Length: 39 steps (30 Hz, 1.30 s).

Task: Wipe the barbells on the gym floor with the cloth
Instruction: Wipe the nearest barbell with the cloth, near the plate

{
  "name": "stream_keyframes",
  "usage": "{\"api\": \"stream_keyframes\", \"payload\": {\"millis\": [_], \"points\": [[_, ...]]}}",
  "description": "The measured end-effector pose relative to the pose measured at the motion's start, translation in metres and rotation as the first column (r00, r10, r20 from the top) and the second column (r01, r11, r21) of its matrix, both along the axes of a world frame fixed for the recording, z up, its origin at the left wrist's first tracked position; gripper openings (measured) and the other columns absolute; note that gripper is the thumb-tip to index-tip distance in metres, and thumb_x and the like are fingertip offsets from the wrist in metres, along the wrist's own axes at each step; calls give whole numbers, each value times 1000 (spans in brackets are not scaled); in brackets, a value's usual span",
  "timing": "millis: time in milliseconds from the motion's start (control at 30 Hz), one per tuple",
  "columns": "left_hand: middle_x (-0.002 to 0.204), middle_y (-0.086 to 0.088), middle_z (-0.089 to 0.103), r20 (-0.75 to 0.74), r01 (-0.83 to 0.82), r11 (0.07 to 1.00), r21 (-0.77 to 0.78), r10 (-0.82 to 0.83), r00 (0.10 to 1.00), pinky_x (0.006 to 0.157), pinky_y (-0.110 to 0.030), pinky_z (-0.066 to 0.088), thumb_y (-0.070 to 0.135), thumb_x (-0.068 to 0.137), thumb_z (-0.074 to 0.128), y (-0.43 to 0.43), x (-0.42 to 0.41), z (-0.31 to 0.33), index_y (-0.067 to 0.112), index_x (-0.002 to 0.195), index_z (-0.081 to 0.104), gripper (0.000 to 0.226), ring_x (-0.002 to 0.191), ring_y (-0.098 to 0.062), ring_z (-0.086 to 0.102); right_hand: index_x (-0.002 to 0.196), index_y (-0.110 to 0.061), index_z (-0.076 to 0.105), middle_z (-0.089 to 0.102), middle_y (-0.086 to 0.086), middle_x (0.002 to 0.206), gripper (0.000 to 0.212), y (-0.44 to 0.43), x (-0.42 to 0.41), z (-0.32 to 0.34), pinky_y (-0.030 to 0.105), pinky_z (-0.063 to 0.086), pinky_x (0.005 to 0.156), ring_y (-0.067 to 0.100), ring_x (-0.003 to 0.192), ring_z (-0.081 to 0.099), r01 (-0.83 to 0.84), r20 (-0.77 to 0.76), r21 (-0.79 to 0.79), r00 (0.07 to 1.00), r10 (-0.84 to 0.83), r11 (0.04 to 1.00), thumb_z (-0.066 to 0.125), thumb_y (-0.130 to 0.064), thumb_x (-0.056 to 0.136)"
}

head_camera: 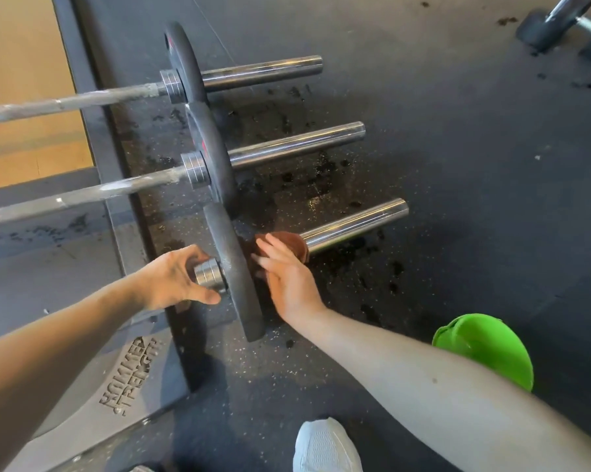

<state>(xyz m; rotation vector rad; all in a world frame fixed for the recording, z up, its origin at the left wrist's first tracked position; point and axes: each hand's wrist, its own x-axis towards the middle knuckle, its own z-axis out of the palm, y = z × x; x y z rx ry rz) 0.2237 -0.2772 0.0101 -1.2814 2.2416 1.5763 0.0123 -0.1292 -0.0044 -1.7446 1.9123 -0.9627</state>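
Observation:
Three barbells lie side by side on the dark rubber floor, each with one black plate. On the nearest barbell [355, 224], my left hand [174, 279] grips the bar right at its steel collar [209, 274], to the left of the plate [236, 270]. My right hand [289, 277] presses a brown cloth [292, 243] around the chrome sleeve just right of that plate. The middle barbell [297, 146] and far barbell [263, 71] lie untouched behind it.
Wet dark spots speckle the floor [457, 165] around the sleeves. A green container [488, 349] stands near my right forearm. A grey platform edge with embossed lettering [127, 376] runs on the left. Dumbbells [559, 25] lie at the far right. My white shoe [324, 444] is at the bottom.

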Motion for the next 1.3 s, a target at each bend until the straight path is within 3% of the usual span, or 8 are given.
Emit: {"api": "stream_keyframes", "payload": {"millis": [200, 400, 533, 667, 833, 1000, 1100, 1300], "points": [[94, 4, 67, 24, -14, 996, 88, 12, 1000, 87, -44, 50, 65, 42, 96, -5, 1, 2, 27, 109, 60, 85, 83, -16, 63, 129, -10, 68, 49, -7, 151, 34, 19, -89, 16, 18, 24, 121, -5, 141, 37, 201, 6, 96, 979, -203, 975, 60, 1, 98], [132, 4, 58, 54, 14, 1000, -26, -12, 998, 98, -27, 47, 60, 62, 88, 13, 1, 3, 29, 142, 43, 98, 114, -13, 60, 130, -14, 69, 51, -8, 151, 31, 19, -159, 26, 37, 23, 126, 7, 148, 35, 654, 3, 194, 745, -668, 731, 54, -6, 103], [142, 2, 53, 1, 2, 964, -264, -2, 1000, 110, -37, 45, 53, 67, 89, 31, 8, -1, 24, 145, 38, 98, 127, -18, 55, 138, -17, 64, 50, -13, 151, 35, 18, -78, 21, 30, 31, 122, 3, 140, 44, 504, 81, 232, 842, -533, 832, 51, -12, 106], [145, -4, 52, 70, 54, 898, -437, -26, 997, 109, -39, 48, 54, 63, 90, 44, 9, -4, 18, 150, 34, 110, 130, -22, 55, 140, -12, 56, 61, 1, 141, 46, 12, 22, 10, 31, 46, 108, 13, 129, 58, 214, 537, 220, 788, -302, 952, 46, 5, 99], [135, -4, 61, 21, 40, 878, -476, -34, 999, 101, -36, 52, 42, 68, 92, 40, 9, -6, 18, 147, 43, 96, 117, -23, 63, 122, -4, 72, 53, 4, 152, 30, 11, -16, 16, 20, 29, 119, -1, 139, 42, 59, 346, 122, 933, -99, 991, 55, 4, 99], [128, 2, 60, 74, 59, 923, -380, -34, 997, 96, -16, 47, 16, 73, 91, 33, 4, -12, 17, 140, 50, 79, 109, -14, 65, 125, -14, 72, 50, -23, 143, 30, 18, -109, 25, 8, 35, 110, -24, 124, 42, 356, 270, 151, 882, -385, 922, 55, -5, 103], [118, 9, 58, 57, 97, 949, -300, -83, 995, 78, -12, 52, 0, 74, 86, 22, -2, -7, 25, 119, 54, 60, 90, 1, 68, 130, -15, 69, 48, -16, 151, 31, 15, -156, 29, -7, 38, 83, -10, 130, 43, 550, 157, 172, 804, -574, 817, 53, -8, 104], [107, 4, 71, 73, -2, 1000, 16, 1, 997, 98, -45, 52, 66, 37, 95, -3, 2, 2, 32, 119, 58, 97, 98, -19, 69, 126, -23, 72, 50, -19, 149, 29, 5, -162, 15, 46, 52, 106, 9, 140, 48, 645, -105, 136, 765, -636, 752, 54, -15, 105]]}}
